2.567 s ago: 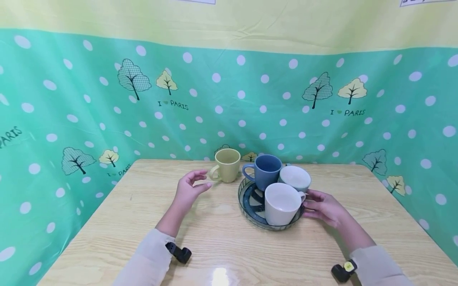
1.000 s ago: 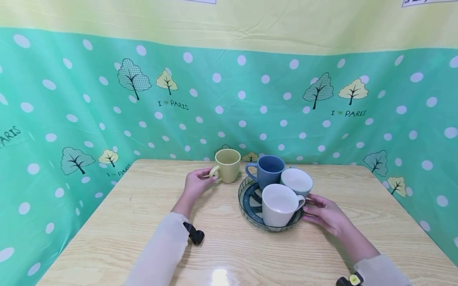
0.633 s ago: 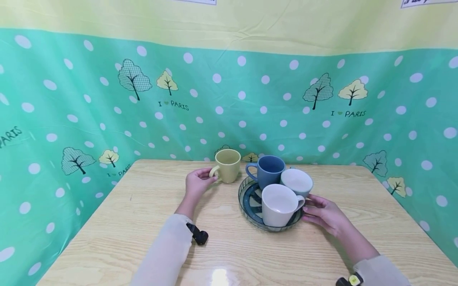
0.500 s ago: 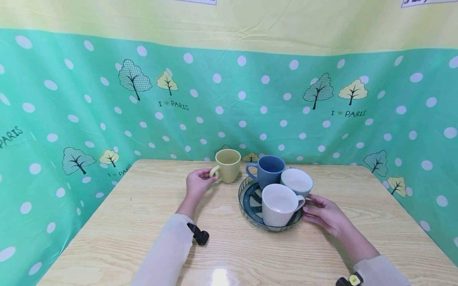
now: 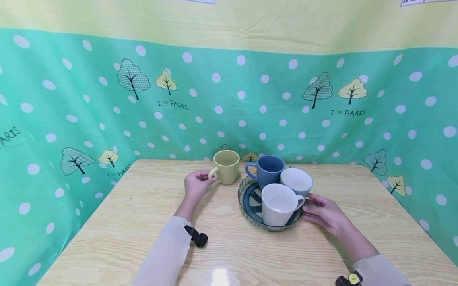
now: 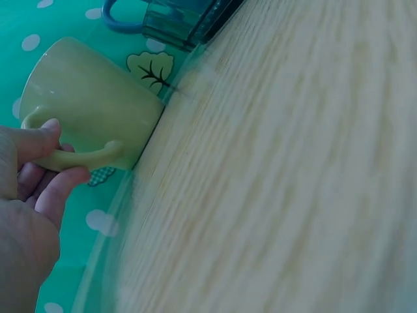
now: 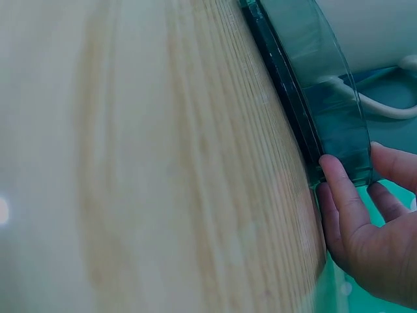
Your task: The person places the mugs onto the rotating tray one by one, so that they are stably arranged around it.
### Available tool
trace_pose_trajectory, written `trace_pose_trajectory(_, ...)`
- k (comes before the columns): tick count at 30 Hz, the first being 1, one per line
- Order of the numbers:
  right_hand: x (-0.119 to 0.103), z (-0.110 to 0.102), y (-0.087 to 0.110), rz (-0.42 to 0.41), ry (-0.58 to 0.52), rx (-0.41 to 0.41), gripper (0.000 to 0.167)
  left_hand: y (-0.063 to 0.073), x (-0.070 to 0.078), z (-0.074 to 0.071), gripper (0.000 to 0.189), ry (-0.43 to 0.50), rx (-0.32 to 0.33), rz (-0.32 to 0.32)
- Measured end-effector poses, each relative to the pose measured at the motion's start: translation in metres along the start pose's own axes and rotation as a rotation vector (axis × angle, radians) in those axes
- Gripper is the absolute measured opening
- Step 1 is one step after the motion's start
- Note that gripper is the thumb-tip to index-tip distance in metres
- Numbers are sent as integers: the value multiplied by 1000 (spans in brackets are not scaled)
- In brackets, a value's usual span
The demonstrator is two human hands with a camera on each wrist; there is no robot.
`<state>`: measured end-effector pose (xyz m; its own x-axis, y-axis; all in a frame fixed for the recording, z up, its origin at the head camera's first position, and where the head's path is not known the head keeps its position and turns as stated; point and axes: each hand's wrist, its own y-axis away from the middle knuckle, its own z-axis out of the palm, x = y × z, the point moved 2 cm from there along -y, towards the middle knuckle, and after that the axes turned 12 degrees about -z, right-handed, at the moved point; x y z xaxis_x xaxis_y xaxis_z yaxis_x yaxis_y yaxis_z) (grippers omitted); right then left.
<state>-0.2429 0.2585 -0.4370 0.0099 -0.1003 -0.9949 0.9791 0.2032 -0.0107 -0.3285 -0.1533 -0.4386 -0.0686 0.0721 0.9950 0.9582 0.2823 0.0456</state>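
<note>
My left hand (image 5: pixel 197 184) pinches the handle of a yellow-green mug (image 5: pixel 229 169) at the back of the table. In the left wrist view, thumb and fingers close around that mug's (image 6: pixel 91 98) handle; the mug is upright, its base at or near the tabletop. To the right, a round glass tray (image 5: pixel 250 212) with a dark pattern carries a blue mug (image 5: pixel 269 171), a white mug with a pale blue outside (image 5: pixel 297 180) and a plain white mug (image 5: pixel 277 208). My right hand (image 5: pixel 325 216) holds the tray's right edge, thumb by the rim and fingers low on its wall (image 7: pixel 339 124).
The light wood table (image 5: pixel 222 246) ends at the back against a green dotted curtain (image 5: pixel 214 99), which also hangs at both sides. A small black camera is strapped to each wrist.
The left hand has moved in to the yellow-green mug and taken its handle; the mug has since shifted slightly toward me. The mugs on the tray shifted slightly earlier; the right hand stays there.
</note>
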Motion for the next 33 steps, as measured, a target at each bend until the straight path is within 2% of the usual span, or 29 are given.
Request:
trace_pose_trajectory(10,1,3,0,-8,-2,-13,77,9,0,-11,28,-2,-13,-14)
trace_pose_trajectory(21,0,2,-1,-10,11,-4,76,18,3,-16,29,123,-70,-91)
trace_pose_trajectory(33,0,1,0,-18,10,-4,76,29,6,-19,30,127,-106,-111)
